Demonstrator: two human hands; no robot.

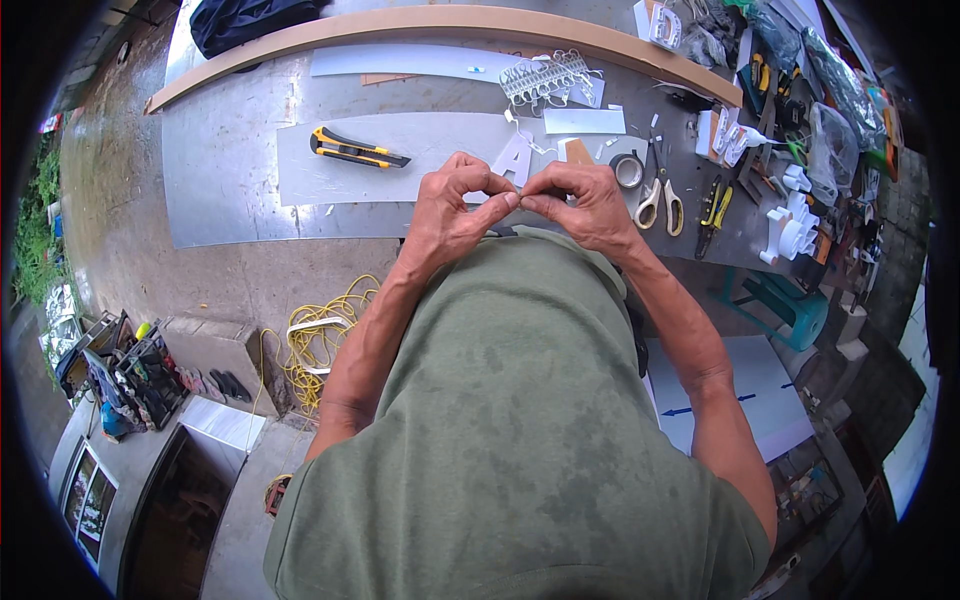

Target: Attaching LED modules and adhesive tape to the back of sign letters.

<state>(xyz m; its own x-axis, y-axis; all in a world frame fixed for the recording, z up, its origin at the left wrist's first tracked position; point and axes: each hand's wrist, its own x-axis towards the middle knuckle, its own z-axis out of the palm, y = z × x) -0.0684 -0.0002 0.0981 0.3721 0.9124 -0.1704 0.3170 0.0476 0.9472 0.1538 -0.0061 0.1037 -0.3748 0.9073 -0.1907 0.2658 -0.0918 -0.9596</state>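
A person in a green shirt leans over a metal workbench (230,210), seen from above. At the centre of the frame the left hand (450,205) and right hand (585,200) meet fingertip to fingertip, each pinched tight on a small piece (521,199) too tiny to identify. Just above the hands lies a white letter (513,158). A yellow knife (355,150) rests upper left; tape (628,170), scissors (660,200) and pliers (714,205) lie to the right. The step in hand looks like fine fingertip work on the piece, perhaps peeling or separating. The next move likely calls for a steady, delicate pull.
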